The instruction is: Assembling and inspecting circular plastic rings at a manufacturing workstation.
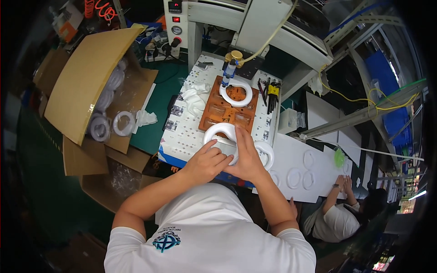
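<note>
Both of my hands grip one glossy white ring [210,132], held tilted in front of my chest over the front of the workbench. My left hand [205,164] has its fingers curled at the ring's lower left edge. My right hand [248,159] wraps the right side, fingers pointing up along it; part of the ring is hidden behind them. Another white ring [248,93] rests on an orange fixture plate [210,110], below a dispensing nozzle [229,70] with a blue collar. Just right of my right hand lies a third white ring [269,157], partly covered.
A crumpled white cloth [195,98] lies left of the plate, and black-and-yellow hex keys [272,93] lie right. An open cardboard box [86,86] holds several wrapped rings. At right, a co-worker [337,220] sits at a white table [284,150] bearing rings. The machine frame [218,17] stands behind.
</note>
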